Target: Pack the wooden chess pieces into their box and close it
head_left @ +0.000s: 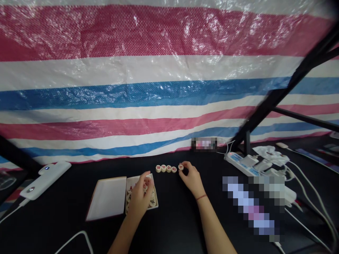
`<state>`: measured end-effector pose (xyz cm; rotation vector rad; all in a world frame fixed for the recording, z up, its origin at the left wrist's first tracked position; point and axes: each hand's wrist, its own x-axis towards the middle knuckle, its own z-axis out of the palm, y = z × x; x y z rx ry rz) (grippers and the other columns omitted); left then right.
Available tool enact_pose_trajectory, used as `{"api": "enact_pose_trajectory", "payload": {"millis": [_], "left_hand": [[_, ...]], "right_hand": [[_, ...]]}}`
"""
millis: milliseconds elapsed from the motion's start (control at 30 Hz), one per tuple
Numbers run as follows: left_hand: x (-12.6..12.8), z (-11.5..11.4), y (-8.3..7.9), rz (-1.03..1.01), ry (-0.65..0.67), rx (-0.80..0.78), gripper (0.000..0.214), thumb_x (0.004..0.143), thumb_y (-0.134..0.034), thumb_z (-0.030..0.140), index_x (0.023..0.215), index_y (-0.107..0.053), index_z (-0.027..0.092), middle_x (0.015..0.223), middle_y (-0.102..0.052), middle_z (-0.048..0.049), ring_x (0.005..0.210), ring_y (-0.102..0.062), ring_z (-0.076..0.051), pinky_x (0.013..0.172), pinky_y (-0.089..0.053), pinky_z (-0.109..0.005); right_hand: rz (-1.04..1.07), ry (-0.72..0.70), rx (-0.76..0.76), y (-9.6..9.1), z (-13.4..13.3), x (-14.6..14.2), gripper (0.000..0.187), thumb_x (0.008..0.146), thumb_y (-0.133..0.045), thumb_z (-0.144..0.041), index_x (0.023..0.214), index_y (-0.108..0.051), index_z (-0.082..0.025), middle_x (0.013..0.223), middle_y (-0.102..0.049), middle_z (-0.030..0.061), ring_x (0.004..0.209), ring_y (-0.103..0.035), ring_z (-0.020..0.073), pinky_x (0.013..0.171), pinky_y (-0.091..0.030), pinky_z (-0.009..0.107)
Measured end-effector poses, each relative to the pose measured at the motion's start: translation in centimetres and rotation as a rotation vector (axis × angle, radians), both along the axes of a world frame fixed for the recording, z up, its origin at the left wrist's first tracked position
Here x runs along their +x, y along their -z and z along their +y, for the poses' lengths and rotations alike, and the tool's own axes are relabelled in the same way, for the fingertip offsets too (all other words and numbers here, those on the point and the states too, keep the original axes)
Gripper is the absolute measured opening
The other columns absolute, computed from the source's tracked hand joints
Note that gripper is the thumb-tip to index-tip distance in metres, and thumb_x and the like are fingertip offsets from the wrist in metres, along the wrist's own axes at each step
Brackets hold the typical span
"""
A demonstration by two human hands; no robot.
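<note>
My right hand pinches a round wooden chess piece with a red character, holding it at the right end of a row of several like pieces on the black table. My left hand reaches into a small white box full of the same pieces, fingers curled among them; what they grip is hidden. The box's white lid lies flat just to its left.
A white power bank with a cable sits at the left. A white power strip with plugs and cables lies at the right. A striped plastic sheet hangs behind the table; black metal bars cross it on the right.
</note>
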<state>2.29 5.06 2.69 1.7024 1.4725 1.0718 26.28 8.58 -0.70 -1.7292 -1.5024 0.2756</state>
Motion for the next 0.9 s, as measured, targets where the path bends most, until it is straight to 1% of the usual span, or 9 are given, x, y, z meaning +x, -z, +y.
{"api": "enact_pose_trajectory", "payload": {"millis": [100, 233, 333, 400, 500, 600, 733, 833, 900], "left_hand": [[0.0, 0.1, -0.1, -0.003, 0.004, 0.008, 0.037, 0.087, -0.046, 0.041, 0.116, -0.058, 0.023, 0.088, -0.07, -0.0032, 0.079, -0.067, -0.018, 0.077, -0.053, -0.032], [-0.1, 0.2, -0.1, 0.011, 0.002, 0.012, 0.037, 0.086, -0.046, 0.041, 0.115, -0.059, 0.023, 0.087, -0.071, -0.0031, 0.079, -0.067, -0.019, 0.075, -0.053, -0.032], [-0.3, 0.3, 0.0, 0.033, 0.001, 0.003, 0.037, 0.086, -0.046, 0.041, 0.115, -0.06, 0.023, 0.088, -0.071, -0.0032, 0.08, -0.068, -0.019, 0.076, -0.054, -0.032], [-0.4, 0.3, 0.1, 0.049, 0.001, -0.001, 0.036, 0.086, -0.046, 0.04, 0.115, -0.06, 0.023, 0.089, -0.072, -0.0034, 0.082, -0.068, -0.019, 0.079, -0.053, -0.033], [-0.4, 0.4, 0.1, 0.063, 0.005, -0.005, 0.036, 0.086, -0.046, 0.039, 0.114, -0.061, 0.023, 0.09, -0.072, -0.004, 0.084, -0.068, -0.02, 0.081, -0.053, -0.034], [-0.4, 0.4, 0.1, 0.068, 0.007, -0.003, 0.035, 0.086, -0.045, 0.04, 0.112, -0.062, 0.024, 0.089, -0.072, -0.0038, 0.084, -0.068, -0.02, 0.081, -0.053, -0.034], [-0.5, 0.5, 0.0, 0.08, 0.013, 0.012, 0.034, 0.086, -0.045, 0.039, 0.111, -0.063, 0.024, 0.087, -0.072, -0.0036, 0.081, -0.068, -0.019, 0.08, -0.054, -0.033], [-0.7, 0.6, 0.4, 0.09, 0.014, 0.033, 0.034, 0.086, -0.046, 0.04, 0.11, -0.064, 0.024, 0.091, -0.073, -0.0041, 0.084, -0.069, -0.02, 0.082, -0.054, -0.035], [-0.8, 0.6, 0.7, 0.094, 0.0, 0.053, 0.033, 0.086, -0.047, 0.04, 0.109, -0.065, 0.024, 0.093, -0.073, -0.0046, 0.086, -0.069, -0.02, 0.084, -0.054, -0.036]], "right_hand": [[-0.111, -0.01, -0.079, 0.9, 0.1, 1.0, 0.015, 0.076, -0.059, -0.025, 0.089, -0.063, -0.024, 0.09, -0.071, 0.0024, 0.096, -0.063, 0.0246, 0.085, -0.048, 0.039], [-0.156, -0.052, -0.042, 1.3, 0.2, 1.3, 0.014, 0.077, -0.058, -0.025, 0.088, -0.068, -0.023, 0.094, -0.072, 0.0046, 0.096, -0.063, 0.0244, 0.086, -0.047, 0.038], [-0.168, -0.062, -0.041, 1.3, 0.2, 1.4, 0.018, 0.077, -0.056, -0.023, 0.09, -0.069, -0.022, 0.095, -0.072, 0.0049, 0.095, -0.062, 0.024, 0.085, -0.046, 0.037], [-0.173, -0.046, -0.058, 1.2, 0.2, 1.4, 0.021, 0.077, -0.058, -0.024, 0.095, -0.069, -0.023, 0.097, -0.072, 0.0043, 0.095, -0.062, 0.0243, 0.084, -0.046, 0.037], [-0.198, -0.016, -0.084, 1.1, 0.1, 0.9, 0.027, 0.076, -0.064, -0.031, 0.102, -0.068, -0.025, 0.102, -0.071, 0.0041, 0.098, -0.061, 0.0258, 0.081, -0.045, 0.037], [-0.23, -0.017, -0.076, 1.1, 0.0, 0.3, 0.026, 0.078, -0.065, -0.036, 0.102, -0.068, -0.025, 0.104, -0.07, 0.0046, 0.1, -0.06, 0.0263, 0.079, -0.043, 0.036], [-0.246, -0.019, -0.059, 1.1, 0.0, -0.2, 0.022, 0.079, -0.063, -0.032, 0.1, -0.068, -0.025, 0.103, -0.07, 0.0047, 0.099, -0.06, 0.0256, 0.078, -0.043, 0.036], [-0.23, -0.024, -0.05, 1.0, 0.0, -0.1, 0.026, 0.079, -0.063, -0.03, 0.104, -0.067, -0.025, 0.106, -0.069, 0.0048, 0.099, -0.06, 0.0251, 0.078, -0.043, 0.035], [-0.228, -0.024, -0.054, 1.0, 0.0, 0.2, 0.028, 0.077, -0.062, -0.026, 0.105, -0.066, -0.024, 0.105, -0.069, 0.0048, 0.096, -0.06, 0.0243, 0.078, -0.044, 0.035]]}}
